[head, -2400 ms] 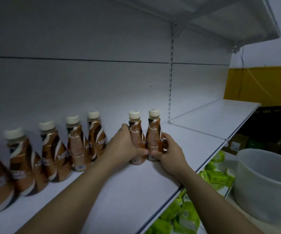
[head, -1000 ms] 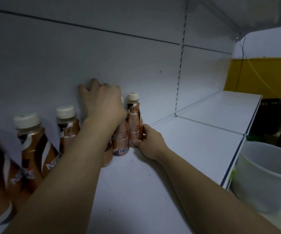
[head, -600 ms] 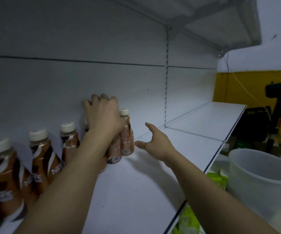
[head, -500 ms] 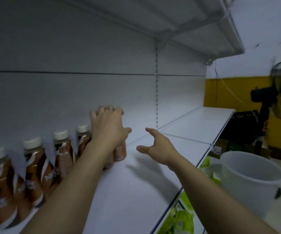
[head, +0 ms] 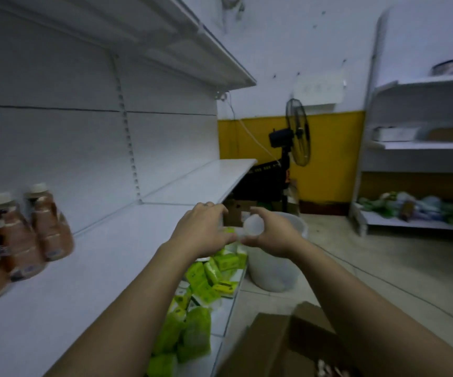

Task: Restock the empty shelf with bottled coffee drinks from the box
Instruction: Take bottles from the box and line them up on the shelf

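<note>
Both hands hang empty over the shelf [head: 111, 268] edge: left hand [head: 200, 232] with fingers loosely curled, right hand [head: 270, 235] half-cupped, nothing gripped. The bottles [head: 29, 232] stand well to their left by the back panel; the box [head: 279, 346] sits below.

Brown bottles [head: 48, 224] with cream caps are standing on a white shelf [head: 105, 257]; bright green packets [head: 209, 278] are lying below, a yellow wall band [head: 331, 156] showing behind.
</note>
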Tool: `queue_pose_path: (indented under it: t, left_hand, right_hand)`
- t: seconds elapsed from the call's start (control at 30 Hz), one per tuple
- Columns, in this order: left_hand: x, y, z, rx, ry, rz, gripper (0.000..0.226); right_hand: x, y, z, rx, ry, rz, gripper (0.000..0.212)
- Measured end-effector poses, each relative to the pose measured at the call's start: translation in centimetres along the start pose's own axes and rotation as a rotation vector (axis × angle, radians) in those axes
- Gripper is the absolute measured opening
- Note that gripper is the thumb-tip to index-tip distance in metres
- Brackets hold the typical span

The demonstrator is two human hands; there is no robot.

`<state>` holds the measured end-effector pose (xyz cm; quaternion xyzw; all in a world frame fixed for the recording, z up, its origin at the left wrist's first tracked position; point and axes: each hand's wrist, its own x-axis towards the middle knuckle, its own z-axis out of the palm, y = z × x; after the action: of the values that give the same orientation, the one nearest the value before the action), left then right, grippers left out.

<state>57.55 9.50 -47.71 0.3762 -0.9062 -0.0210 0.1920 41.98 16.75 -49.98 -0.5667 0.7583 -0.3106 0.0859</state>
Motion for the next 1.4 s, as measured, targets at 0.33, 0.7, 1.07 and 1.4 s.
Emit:
queue_pose_path:
  t: [0.33,0.7,1.07,1.4]
  left_hand:
    - [1.4,11.8,14.6,-0.182,-0.344,0.137,0.074]
    - [1.6,14.4,30.2,-0.273,-0.795,0.022,0.067]
    - [1.0,15.5,48.6,-0.552,-1.189,-0.329,0.036]
    - [0.2,14.7,63.2,-0.857,-1.284,-0.931,0.024]
  right_hand:
    - [-8.5,16.9,-0.4,-0.063,-0.056,0.497,0.082]
    - [-12.5,31.6,7.3,0.040,-0.320,0.798,0.066]
    - [-12.4,44.6,20.2,0.092,-0.632,1.020,0.060]
    - [-6.8,51.3,26.3,0.052,-0.627,0.901,0.062]
